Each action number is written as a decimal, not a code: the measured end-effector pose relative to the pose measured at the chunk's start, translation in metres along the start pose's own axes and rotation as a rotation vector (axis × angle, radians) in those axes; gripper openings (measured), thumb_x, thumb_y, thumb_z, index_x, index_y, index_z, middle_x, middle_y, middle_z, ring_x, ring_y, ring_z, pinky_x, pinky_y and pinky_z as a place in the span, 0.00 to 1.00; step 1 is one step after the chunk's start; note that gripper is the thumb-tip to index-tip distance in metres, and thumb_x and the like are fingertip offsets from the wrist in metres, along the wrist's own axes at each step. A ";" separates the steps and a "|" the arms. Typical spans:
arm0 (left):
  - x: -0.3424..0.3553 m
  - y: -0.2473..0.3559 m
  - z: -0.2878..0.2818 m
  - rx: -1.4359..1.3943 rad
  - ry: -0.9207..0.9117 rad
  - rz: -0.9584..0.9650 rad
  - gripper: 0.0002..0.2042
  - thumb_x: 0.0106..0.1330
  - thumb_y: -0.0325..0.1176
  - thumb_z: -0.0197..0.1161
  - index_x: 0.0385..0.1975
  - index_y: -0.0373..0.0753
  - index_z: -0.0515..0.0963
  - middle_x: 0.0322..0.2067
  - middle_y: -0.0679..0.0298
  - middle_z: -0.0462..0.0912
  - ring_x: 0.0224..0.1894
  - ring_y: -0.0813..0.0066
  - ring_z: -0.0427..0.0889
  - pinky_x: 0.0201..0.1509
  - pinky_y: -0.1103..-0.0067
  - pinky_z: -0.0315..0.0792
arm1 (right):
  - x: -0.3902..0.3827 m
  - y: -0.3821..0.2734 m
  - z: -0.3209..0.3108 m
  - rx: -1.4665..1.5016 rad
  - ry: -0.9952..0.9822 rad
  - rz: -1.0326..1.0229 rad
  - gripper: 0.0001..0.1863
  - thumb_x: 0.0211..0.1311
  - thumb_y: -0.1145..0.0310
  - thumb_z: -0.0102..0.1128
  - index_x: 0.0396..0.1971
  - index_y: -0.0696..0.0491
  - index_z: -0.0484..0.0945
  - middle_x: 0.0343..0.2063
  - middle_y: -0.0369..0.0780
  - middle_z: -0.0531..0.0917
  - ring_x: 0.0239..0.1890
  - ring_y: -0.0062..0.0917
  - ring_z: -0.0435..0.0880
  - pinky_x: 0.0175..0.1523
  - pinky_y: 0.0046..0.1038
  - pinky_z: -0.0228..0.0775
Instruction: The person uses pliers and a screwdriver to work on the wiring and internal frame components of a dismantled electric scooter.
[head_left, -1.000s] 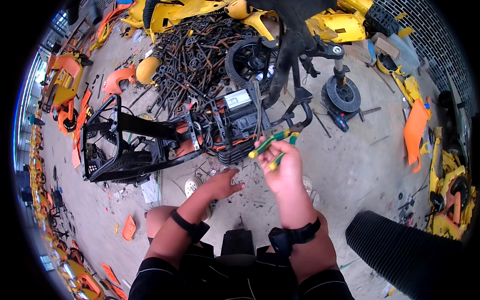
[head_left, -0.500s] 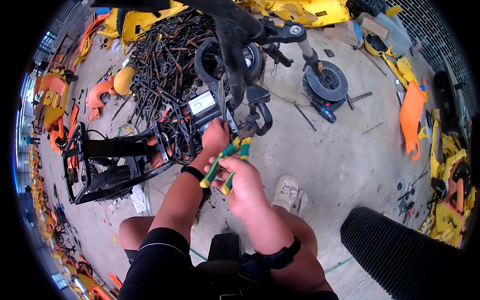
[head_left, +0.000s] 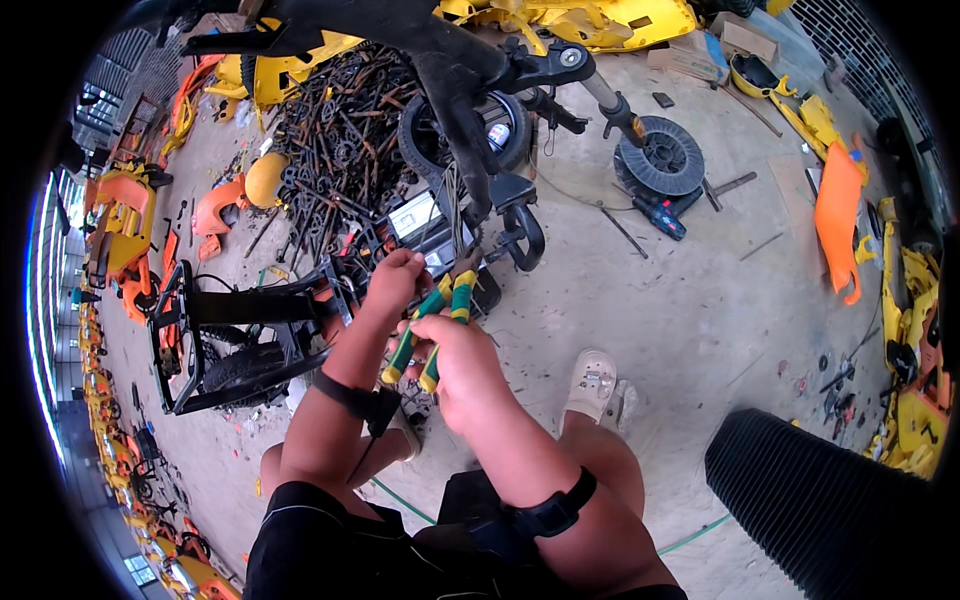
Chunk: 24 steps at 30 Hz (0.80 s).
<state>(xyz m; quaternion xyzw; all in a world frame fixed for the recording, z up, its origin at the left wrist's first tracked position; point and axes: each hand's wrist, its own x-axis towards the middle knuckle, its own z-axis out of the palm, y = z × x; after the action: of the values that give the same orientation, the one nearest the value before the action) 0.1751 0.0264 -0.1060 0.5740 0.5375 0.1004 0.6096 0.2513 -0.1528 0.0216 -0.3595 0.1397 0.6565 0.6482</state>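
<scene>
While right hand (head_left: 462, 362) grips pliers (head_left: 432, 322), left hand (head_left: 393, 281) seemingly touches wires (head_left: 455, 215).

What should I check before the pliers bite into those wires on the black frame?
1. Grip on the tool: right hand wraps both green-and-yellow handles of the pliers. Ok.
2. Jaw placement: the tool head sits among the wire bundle, hidden by fingers and cables. Cannot tell.
3. Left hand clear of the cut: it rests on the black frame right beside the tool head. Not ok.
4. Frame steady: it lies on the concrete floor, held by the left hand. Ok.
5. Feet clear: the pale shoe is well to the right of the work. Ok.
</scene>
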 end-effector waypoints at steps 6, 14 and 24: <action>-0.090 0.018 -0.042 -0.656 -0.214 -0.039 0.09 0.78 0.38 0.47 0.38 0.41 0.69 0.24 0.72 0.66 0.23 0.83 0.61 0.24 0.84 0.60 | 0.004 0.002 -0.011 -0.065 0.018 -0.098 0.08 0.63 0.69 0.54 0.37 0.55 0.77 0.35 0.37 0.84 0.36 0.23 0.84 0.34 0.25 0.69; -0.214 -0.013 -0.082 -0.998 -0.303 -0.007 0.10 0.77 0.43 0.50 0.42 0.44 0.71 0.23 0.73 0.65 0.18 0.86 0.57 0.17 0.88 0.52 | 0.001 -0.001 -0.028 -0.122 0.108 -0.126 0.10 0.63 0.70 0.52 0.42 0.57 0.71 0.36 0.41 0.82 0.38 0.30 0.84 0.35 0.27 0.69; -0.298 -0.064 -0.084 -1.141 -0.177 0.055 0.09 0.76 0.36 0.51 0.50 0.45 0.73 0.29 0.69 0.72 0.27 0.80 0.67 0.30 0.82 0.62 | -0.020 0.031 -0.028 -0.487 0.045 -0.062 0.10 0.61 0.73 0.50 0.41 0.59 0.73 0.36 0.42 0.84 0.34 0.29 0.85 0.32 0.26 0.69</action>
<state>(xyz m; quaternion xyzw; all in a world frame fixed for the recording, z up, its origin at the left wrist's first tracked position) -0.0410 -0.1650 0.0237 0.1743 0.3302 0.3416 0.8625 0.2280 -0.1895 0.0059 -0.5236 -0.0194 0.6425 0.5592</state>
